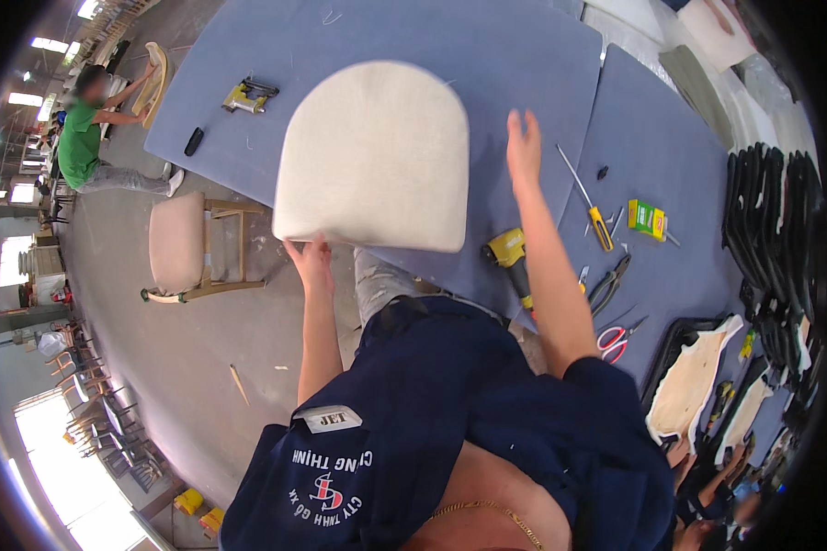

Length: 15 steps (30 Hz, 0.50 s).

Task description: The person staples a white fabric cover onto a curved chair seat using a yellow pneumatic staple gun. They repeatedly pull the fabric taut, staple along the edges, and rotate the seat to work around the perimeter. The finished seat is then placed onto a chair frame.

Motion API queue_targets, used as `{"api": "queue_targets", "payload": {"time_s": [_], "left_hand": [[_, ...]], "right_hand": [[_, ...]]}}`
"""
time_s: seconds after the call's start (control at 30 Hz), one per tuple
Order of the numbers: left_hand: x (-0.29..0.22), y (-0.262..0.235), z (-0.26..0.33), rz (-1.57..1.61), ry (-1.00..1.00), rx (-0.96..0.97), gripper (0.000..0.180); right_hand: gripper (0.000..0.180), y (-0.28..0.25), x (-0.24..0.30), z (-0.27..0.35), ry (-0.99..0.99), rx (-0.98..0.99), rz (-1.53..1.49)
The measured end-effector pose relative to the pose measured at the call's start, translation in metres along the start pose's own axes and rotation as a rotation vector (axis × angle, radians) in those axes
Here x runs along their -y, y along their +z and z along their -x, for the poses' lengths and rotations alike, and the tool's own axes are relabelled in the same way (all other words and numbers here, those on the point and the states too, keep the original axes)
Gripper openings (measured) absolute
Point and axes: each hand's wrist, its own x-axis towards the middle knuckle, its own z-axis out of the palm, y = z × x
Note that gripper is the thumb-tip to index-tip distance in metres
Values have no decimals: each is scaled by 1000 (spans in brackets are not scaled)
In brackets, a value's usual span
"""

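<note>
A cream upholstered seat pad (372, 156), rounded at its far end and straight at the near one, lies over the near edge of the blue-grey table (505, 55). At its near left corner, my left hand (312, 264) grips the edge, with part of the fingers hidden beneath. My right hand (524, 151) is raised to the right of the pad, apart from it, fingers stretched out and holding nothing. Under my right forearm lies a yellow and black nail gun (508, 253). Farther right rests a screwdriver (597, 220) with a yellow handle.
Pliers (609, 285), red-handled scissors (614, 342) and a green-yellow box (648, 220) lie at right. A second staple gun (248, 95) sits at the far left. A wooden chair (202, 246) stands on the floor; a person in green (83, 147) works beyond. Black parts (772, 220) are stacked at right.
</note>
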Motion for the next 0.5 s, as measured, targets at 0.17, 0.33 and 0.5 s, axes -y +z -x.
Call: {"api": "queue_targets", "payload": {"time_s": [0.17, 0.33, 0.5], "left_hand": [[26, -21, -12, -672, 118, -102, 90], [-15, -14, -94, -1350, 332, 118, 88], [-22, 17, -184, -1397, 353, 170, 91]], "right_hand": [[74, -9, -62, 93, 44, 203, 186], [71, 21, -69, 150, -46, 292, 274], [86, 72, -55, 147, -74, 313, 446]]}}
